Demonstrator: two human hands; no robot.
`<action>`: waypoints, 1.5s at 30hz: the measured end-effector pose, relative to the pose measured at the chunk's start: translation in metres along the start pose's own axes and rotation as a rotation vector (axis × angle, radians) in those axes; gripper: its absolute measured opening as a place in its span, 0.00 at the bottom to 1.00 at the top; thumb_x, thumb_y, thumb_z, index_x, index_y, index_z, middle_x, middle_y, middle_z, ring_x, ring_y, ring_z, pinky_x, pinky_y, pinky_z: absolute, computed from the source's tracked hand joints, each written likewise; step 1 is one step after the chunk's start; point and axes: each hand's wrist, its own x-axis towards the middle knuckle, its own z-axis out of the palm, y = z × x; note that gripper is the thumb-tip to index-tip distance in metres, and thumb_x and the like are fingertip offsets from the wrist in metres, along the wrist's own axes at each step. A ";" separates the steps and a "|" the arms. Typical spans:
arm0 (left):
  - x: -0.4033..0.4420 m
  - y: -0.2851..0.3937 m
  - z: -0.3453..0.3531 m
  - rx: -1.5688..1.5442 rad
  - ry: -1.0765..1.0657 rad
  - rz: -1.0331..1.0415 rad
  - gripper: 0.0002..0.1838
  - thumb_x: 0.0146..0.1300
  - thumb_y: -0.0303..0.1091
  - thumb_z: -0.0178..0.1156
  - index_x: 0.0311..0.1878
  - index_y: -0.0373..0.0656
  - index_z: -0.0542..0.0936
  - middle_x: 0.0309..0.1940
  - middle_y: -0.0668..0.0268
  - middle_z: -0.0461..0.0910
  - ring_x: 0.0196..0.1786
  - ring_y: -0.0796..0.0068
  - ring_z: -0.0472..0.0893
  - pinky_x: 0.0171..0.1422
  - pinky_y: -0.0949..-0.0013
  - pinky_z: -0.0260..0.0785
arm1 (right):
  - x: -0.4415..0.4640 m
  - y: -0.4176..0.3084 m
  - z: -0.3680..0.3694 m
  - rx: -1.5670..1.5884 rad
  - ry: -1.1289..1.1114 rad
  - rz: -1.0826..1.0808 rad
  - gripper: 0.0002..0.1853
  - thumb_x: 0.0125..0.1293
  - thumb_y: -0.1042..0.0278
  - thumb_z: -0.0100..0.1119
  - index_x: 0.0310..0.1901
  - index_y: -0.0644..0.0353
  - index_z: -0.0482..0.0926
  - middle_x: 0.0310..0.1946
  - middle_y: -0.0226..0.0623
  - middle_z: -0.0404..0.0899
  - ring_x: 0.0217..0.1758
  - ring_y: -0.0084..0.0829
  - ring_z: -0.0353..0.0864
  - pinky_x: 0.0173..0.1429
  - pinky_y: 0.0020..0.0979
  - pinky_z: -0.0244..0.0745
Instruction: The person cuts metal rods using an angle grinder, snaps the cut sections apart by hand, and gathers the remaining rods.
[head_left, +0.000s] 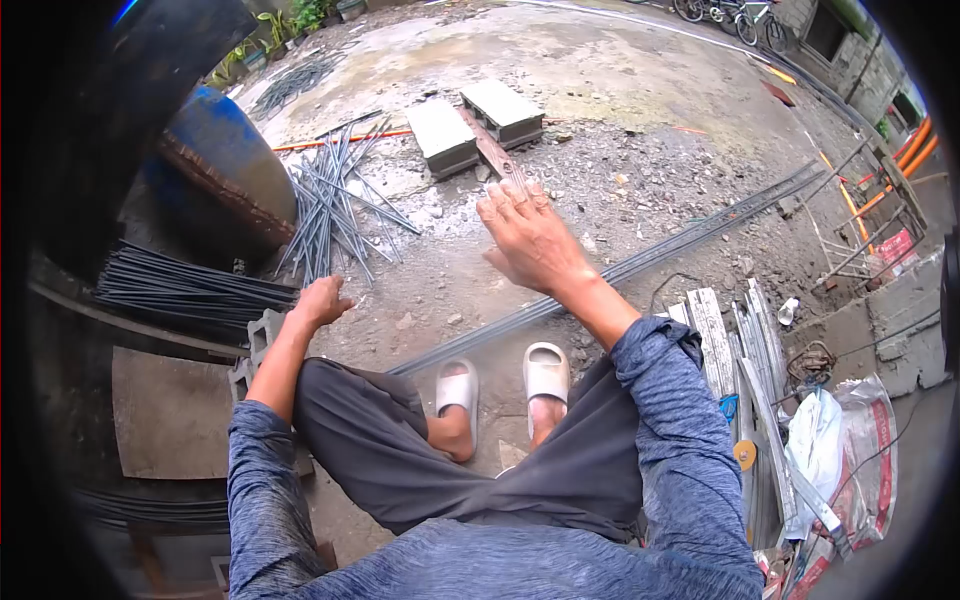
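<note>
My right hand (pixel 532 238) is stretched out in front of me, back up, with fingers apart and slightly bent. Its fingertips are over the near end of a narrow reddish-brown bar with holes (pixel 488 148); whether they touch it is unclear. The bar lies between two grey concrete blocks (pixel 443 136). Lower on the left, my left hand (pixel 322 303) hovers near my knee with its fingers loosely apart and nothing visible in them. Just beyond it lies a loose heap of cut steel rods (pixel 340 200). A tidier bundle of dark rods (pixel 190 285) lies to its left.
Long steel bars (pixel 640 262) run diagonally across the ground past my sandals (pixel 458 390). A rusty blue drum (pixel 225 160) stands on the left. Metal strips (pixel 760 340), sacks (pixel 865 450) and a low block wall (pixel 905 325) are on the right.
</note>
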 end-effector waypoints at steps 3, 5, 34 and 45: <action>-0.007 0.033 -0.028 0.063 0.057 -0.008 0.47 0.57 0.48 0.77 0.74 0.38 0.67 0.69 0.45 0.75 0.74 0.45 0.72 0.67 0.29 0.66 | -0.001 -0.009 0.000 0.051 0.008 -0.024 0.40 0.63 0.47 0.69 0.72 0.63 0.71 0.74 0.51 0.69 0.81 0.48 0.63 0.85 0.56 0.48; -0.004 0.046 -0.033 0.093 0.244 0.048 0.50 0.55 0.47 0.78 0.77 0.37 0.64 0.77 0.47 0.66 0.79 0.48 0.65 0.73 0.33 0.61 | -0.003 -0.011 0.005 0.068 -0.020 -0.048 0.41 0.65 0.45 0.67 0.73 0.62 0.69 0.76 0.52 0.66 0.83 0.49 0.59 0.85 0.57 0.47; 0.068 0.204 0.105 -0.523 0.217 -0.099 0.19 0.63 0.45 0.71 0.46 0.37 0.87 0.41 0.48 0.89 0.46 0.45 0.88 0.55 0.48 0.80 | -0.004 -0.025 -0.026 0.572 -0.730 0.040 0.26 0.62 0.61 0.72 0.56 0.66 0.74 0.44 0.58 0.85 0.51 0.59 0.84 0.56 0.54 0.79; 0.072 0.204 0.225 -0.379 -0.075 -0.166 0.13 0.65 0.40 0.65 0.44 0.40 0.83 0.45 0.46 0.87 0.51 0.42 0.86 0.56 0.42 0.78 | -0.022 -0.027 -0.049 0.556 -0.897 0.028 0.23 0.60 0.63 0.71 0.52 0.68 0.78 0.44 0.51 0.84 0.50 0.51 0.86 0.57 0.49 0.80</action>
